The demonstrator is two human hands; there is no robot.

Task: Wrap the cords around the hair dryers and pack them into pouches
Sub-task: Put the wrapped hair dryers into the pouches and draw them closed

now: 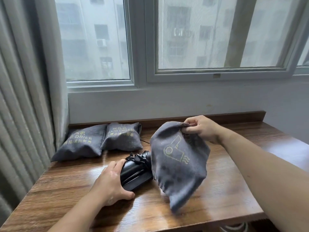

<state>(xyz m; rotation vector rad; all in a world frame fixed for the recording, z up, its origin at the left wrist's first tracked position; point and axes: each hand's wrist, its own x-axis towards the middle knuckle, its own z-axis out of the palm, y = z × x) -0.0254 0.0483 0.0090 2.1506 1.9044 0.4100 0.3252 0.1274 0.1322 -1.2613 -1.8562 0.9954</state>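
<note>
Where the wooden table (234, 190) meets the curtain (25, 97) at its far left corner:

1. Filled pouch (80, 143): grey, gold lettering, lying against the back edge.
2. Second filled pouch (122, 138): same make, touching the first on its right.
3. Left hand (110, 180): toward the front left, fingers and thumb curled round the near end of the hair dryer.
4. Hair dryer (135, 171): black, lying on the tabletop left of centre.
5. Cord (137, 158): black, bundled around the dryer's far part.
6. Empty pouch (178, 163): grey, gold dryer emblem, hanging over the table's middle, hiding the dryer's far end; lower end blurred.
7. Right hand (200, 129): raised near the back edge, pinching the empty pouch's top hem between thumb and fingers.
8. Window (217, 39): behind the back edge.
</note>
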